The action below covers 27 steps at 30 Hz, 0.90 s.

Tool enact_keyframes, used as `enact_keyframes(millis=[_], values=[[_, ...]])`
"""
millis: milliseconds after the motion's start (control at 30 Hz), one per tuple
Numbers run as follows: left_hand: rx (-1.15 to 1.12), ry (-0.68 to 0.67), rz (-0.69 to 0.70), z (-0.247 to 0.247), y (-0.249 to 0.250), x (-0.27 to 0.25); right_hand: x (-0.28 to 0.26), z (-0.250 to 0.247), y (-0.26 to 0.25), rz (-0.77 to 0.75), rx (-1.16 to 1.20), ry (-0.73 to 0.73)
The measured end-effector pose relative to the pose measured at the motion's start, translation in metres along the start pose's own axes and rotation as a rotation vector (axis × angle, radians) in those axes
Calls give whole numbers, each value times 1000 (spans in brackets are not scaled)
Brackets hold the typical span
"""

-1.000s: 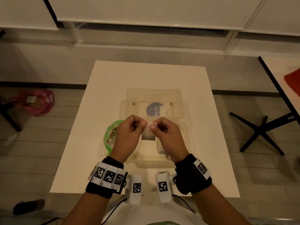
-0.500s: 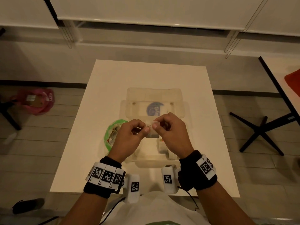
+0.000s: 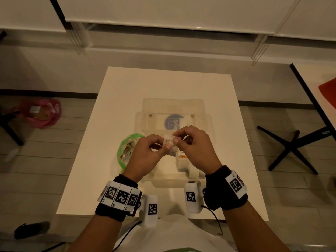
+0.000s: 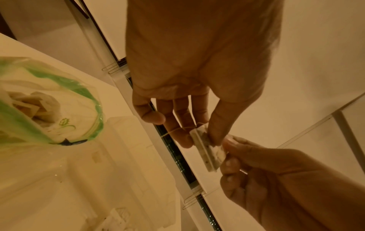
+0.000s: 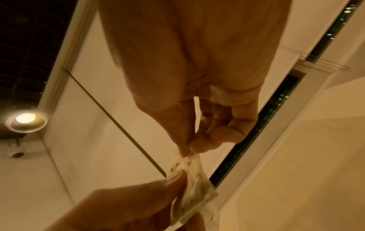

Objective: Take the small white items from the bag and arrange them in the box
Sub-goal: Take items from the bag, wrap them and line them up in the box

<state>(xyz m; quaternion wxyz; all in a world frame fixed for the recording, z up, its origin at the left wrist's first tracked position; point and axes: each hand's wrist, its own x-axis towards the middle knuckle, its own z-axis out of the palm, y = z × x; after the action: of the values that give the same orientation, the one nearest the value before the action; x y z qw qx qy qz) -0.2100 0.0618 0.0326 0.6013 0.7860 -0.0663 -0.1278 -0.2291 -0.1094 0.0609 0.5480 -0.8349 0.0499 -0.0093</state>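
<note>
Both hands hold one small white tea bag in the air above the clear plastic box. My left hand pinches its lower left corner, and a thin string runs across those fingers. My right hand pinches its upper edge between thumb and fingertips. The tea bag is thin, flat and speckled, and it hangs stretched between the two hands. The green-rimmed clear bag lies left of the box, holding several more tea bags. A few tea bags lie in the box's near right part.
The box's open lid with a blue sticker lies flat behind the box on the white table. A pink bag sits on the floor at left. A black table leg stands at right.
Both hands have moved a little away from me and up with the tea bag, from over the box's middle to over its far edge. The right wrist has swung outward.
</note>
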Motion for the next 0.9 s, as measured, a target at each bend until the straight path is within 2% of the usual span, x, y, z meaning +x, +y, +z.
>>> enact_keyframes(millis=[167, 233, 300, 400, 533, 633, 800, 900], values=[[-2, 62, -27, -2, -5, -1, 7, -9, 4, 6, -86, -49], [37, 98, -50, -7, -11, -2, 15, -14, 18, 47, -145, -72], [93, 75, -98, -18, -21, -5, 23, -16, 39, 81, -242, -114], [177, -140, -227, -40, -41, -16, 31, -13, 72, 118, -393, -232], [471, -463, -428, -69, -75, -39, 35, 2, 108, 239, -558, -425], [613, -635, -586, -85, -105, -59, 33, 11, 126, 299, -618, -513], [734, -778, -820, -95, -151, -91, 30, 22, 141, 308, -762, -534], [740, -781, -925, -95, -180, -111, 29, 23, 146, 276, -838, -485]])
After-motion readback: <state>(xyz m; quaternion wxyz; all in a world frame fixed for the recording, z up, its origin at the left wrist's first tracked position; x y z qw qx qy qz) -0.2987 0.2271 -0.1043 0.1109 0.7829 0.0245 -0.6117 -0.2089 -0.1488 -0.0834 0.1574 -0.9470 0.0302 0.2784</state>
